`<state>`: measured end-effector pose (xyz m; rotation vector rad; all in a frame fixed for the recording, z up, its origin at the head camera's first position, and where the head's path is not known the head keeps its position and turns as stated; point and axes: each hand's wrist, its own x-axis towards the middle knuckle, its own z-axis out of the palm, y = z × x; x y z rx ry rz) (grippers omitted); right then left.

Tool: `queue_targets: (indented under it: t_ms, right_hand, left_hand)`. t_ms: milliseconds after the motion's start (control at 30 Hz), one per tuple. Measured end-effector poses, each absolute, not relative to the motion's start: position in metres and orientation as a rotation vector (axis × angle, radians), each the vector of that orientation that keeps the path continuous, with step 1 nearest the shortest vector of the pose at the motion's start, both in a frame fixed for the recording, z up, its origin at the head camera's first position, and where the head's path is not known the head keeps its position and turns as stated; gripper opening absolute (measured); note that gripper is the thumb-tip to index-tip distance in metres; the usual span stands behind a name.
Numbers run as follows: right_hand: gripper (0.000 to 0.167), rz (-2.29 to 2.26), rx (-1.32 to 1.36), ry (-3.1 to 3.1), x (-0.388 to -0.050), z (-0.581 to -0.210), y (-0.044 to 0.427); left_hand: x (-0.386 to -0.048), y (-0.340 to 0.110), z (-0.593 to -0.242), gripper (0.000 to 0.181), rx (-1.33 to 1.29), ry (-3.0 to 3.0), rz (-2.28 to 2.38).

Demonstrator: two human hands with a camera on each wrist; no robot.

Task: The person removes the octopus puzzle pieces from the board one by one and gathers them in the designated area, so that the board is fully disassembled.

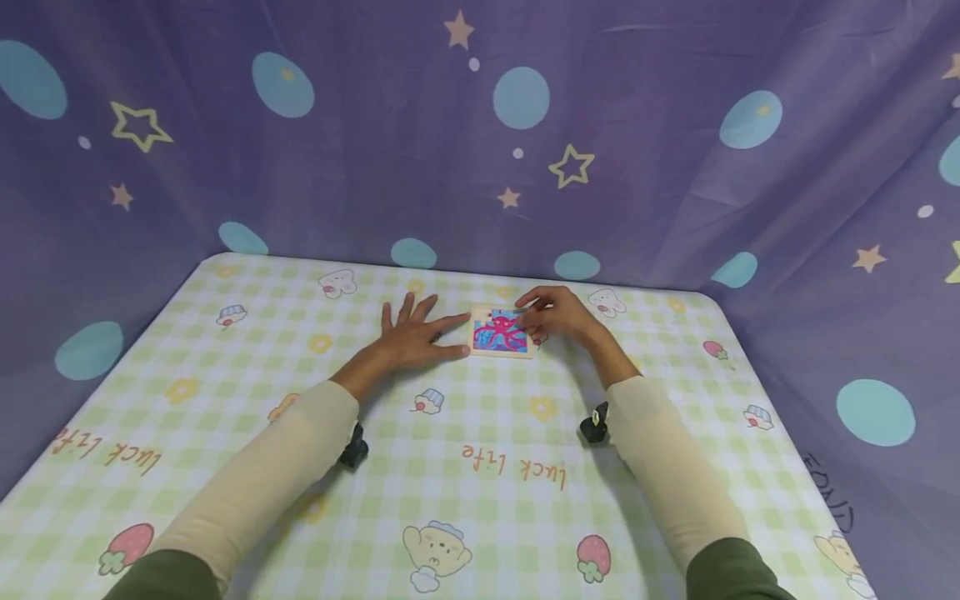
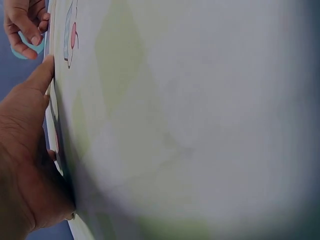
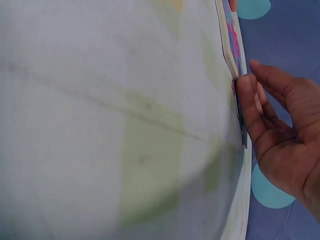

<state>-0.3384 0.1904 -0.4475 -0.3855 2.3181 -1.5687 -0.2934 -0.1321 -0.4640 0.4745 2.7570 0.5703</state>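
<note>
A small square puzzle board [image 1: 501, 353] with a light wooden frame and a pink octopus on blue lies on the table; in the right wrist view the board [image 3: 228, 50] shows edge-on. My left hand [image 1: 411, 343] has its fingers spread, thumb and forefinger touching the board's left edge; the left hand [image 2: 30, 155] also shows in the left wrist view. My right hand [image 1: 558, 315] is at the board's right edge, fingers bent. In the right wrist view that hand [image 3: 285, 120] has thumb and fingertips close together at the board's corner; whether a piece is between them is hidden.
A checked tablecloth [image 1: 480, 517] with cartoon prints covers the table. Behind it hangs a purple curtain [image 1: 420, 150] with stars and dots. Dark wrist devices, one under the left sleeve [image 1: 354, 450] and one beside the right sleeve [image 1: 595, 425], sit low over the cloth.
</note>
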Motion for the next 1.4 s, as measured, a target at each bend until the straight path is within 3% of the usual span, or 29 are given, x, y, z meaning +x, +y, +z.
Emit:
queue_targets:
  t_ms: [900,1400]
  right_hand:
    - [0.043,-1.255,-0.435,2.263,-0.346,-0.439,0.162]
    - [0.039,-1.088,-0.433,2.308,-0.351,-0.433,0.154]
  left_hand:
    - [-0.301,-0.131,-0.472,0.080,0.444,2.764,0.485]
    - [-0.299,-0.130,-0.469,0.081,0.443,2.752,0.526]
